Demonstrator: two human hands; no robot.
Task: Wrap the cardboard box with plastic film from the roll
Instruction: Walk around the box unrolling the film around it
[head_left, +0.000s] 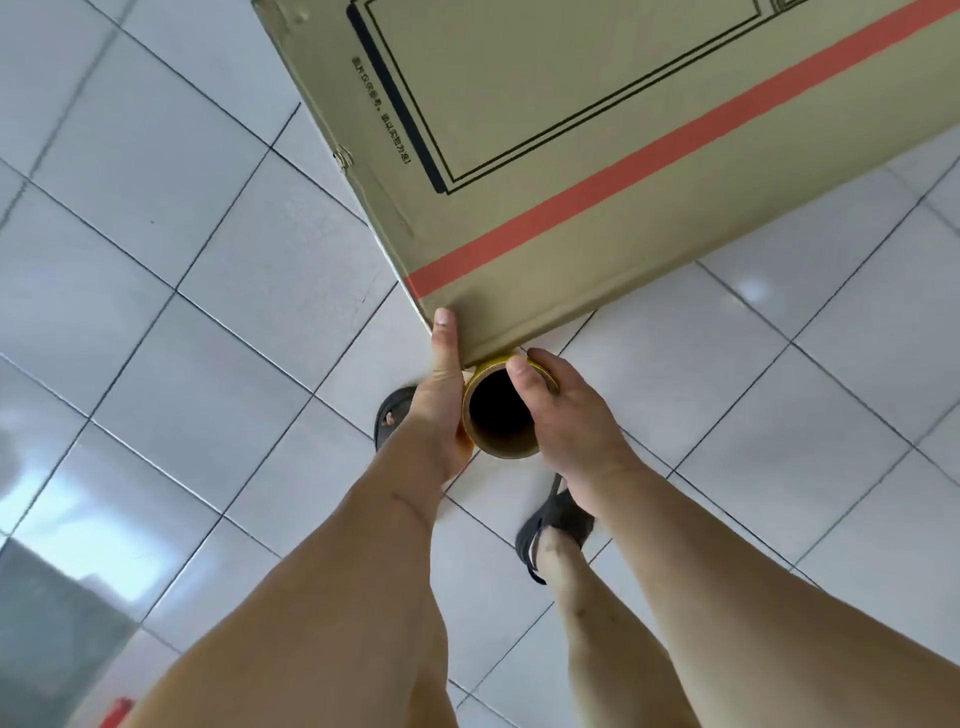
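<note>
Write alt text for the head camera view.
Seen from above, both hands hold a film roll upright against the near corner of a large cardboard box: left hand thumb along the box edge, right hand gripping the core rim. Sandalled feet stand on white floor tiles.

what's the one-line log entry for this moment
stage: wrapping at box corner | left hand: holds roll, thumb on cardboard box | right hand: grips roll | film: not discernible
</note>
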